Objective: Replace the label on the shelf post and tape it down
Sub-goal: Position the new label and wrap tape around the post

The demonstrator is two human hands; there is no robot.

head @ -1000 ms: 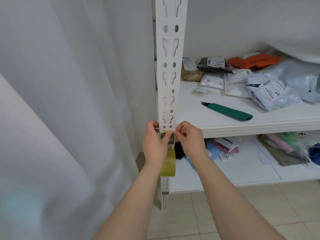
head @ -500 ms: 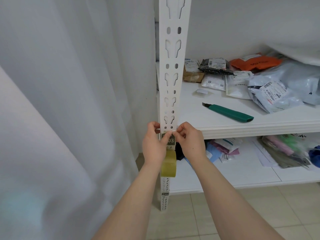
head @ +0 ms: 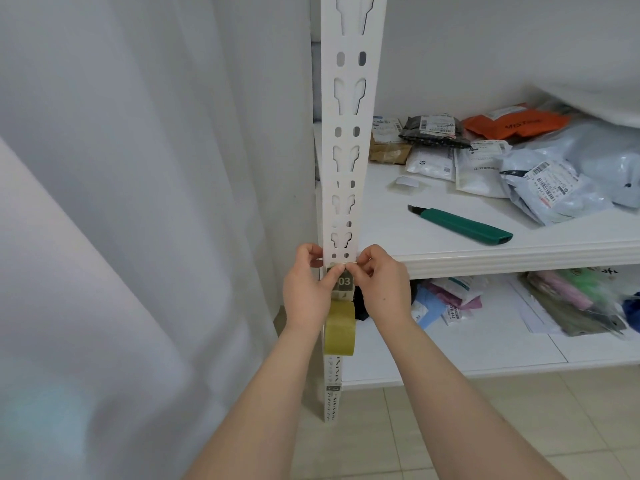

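A white slotted shelf post [head: 349, 140] runs down the middle of the view. A dark label [head: 344, 282] reading "03" sits on the post at the level of the middle shelf edge. My left hand [head: 306, 292] and my right hand [head: 382, 282] flank the post and pinch the end of a clear tape strip against it just above the label. A yellowish tape roll [head: 340, 332] hangs below the label, between my wrists. My left thumb covers the label's left side.
A green utility knife [head: 464, 225] lies on the middle shelf [head: 519, 259] with several mail parcels [head: 540, 181] behind it. More bags fill the lower shelf [head: 450, 355]. A white curtain [head: 138, 202] hangs at the left. Tiled floor lies below.
Both hands have stayed at the post above the label. The view has shifted slightly, and the fingers press the tape end a little higher.
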